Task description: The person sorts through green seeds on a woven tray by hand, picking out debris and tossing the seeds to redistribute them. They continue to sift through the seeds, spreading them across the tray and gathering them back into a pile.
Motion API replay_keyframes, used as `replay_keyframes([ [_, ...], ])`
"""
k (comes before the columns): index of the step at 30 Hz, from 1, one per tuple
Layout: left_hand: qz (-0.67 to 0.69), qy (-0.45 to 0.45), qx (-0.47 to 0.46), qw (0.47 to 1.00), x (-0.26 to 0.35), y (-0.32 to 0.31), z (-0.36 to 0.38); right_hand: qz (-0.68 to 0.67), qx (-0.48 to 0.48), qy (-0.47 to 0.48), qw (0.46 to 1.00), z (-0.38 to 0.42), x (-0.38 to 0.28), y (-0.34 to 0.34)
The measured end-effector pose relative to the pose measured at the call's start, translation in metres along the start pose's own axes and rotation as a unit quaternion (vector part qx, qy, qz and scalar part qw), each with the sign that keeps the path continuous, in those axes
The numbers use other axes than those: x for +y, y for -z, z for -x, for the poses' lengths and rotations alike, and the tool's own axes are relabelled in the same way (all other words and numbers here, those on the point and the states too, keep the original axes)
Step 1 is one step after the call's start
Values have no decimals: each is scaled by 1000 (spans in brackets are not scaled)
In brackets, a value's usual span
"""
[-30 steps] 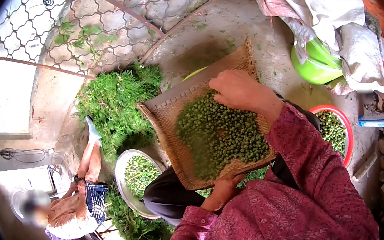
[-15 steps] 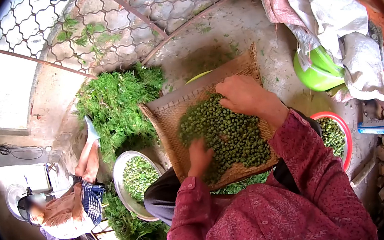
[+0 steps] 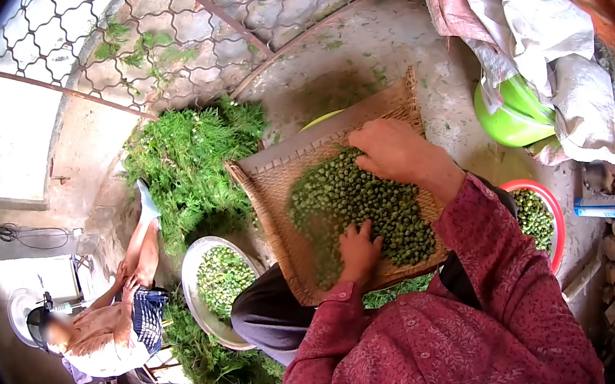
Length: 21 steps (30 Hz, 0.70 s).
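And here the left hand [image 3: 361, 251] works among the small green pods [image 3: 356, 209], fingers parted, gripping nothing visible; the right hand [image 3: 397, 152] curls over their far edge, its grasp impossible to tell. They lie heaped in the woven tray [image 3: 269, 220]. Any further sorting seemingly calls for light fingers and a steady tray.

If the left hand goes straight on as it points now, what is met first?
The left hand would likely meet small green pieces on the woven tray; it may already touch them, depth is unclear.
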<state>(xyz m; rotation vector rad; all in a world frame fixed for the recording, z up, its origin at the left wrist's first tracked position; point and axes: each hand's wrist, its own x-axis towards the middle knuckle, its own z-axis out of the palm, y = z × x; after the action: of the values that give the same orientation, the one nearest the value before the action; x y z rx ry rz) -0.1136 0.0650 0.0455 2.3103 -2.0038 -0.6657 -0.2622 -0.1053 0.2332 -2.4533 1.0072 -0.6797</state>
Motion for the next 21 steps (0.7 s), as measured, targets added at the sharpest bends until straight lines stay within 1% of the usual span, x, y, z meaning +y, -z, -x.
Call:
replay_keyframes([
  [2,20,-12,-20,1000,16,4,8,4,-7,-6,1000,-1,0,0],
  [3,25,-35,-1,999,23,5,14,6,-11,-10,1000,-1,0,0],
  [6,36,-101,0,994,43,18,34,13,-20,-14,1000,-1,-2,2],
  [7,6,-126,6,992,44,16,38,12,-17,-11,1000,-1,-1,2],
  [9,38,-163,-23,986,49,29,52,12,-11,-6,1000,1,2,1],
  [10,53,-181,-38,981,48,35,57,11,-11,-8,1000,1,2,2],
  [13,150,-223,-3,963,18,29,57,10,-10,-9,1000,2,1,4],
  [15,136,-178,70,972,-6,44,45,17,-10,-9,1000,3,3,3],
  [17,111,-83,131,982,-36,53,29,18,-20,-12,1000,2,4,2],
  [18,50,-32,151,987,-47,58,23,18,-26,-13,999,2,4,2],
  [19,50,10,150,987,-76,43,14,19,-32,-15,999,1,3,2],
  [21,72,77,149,983,-92,40,6,22,-44,-21,999,0,1,4],
])
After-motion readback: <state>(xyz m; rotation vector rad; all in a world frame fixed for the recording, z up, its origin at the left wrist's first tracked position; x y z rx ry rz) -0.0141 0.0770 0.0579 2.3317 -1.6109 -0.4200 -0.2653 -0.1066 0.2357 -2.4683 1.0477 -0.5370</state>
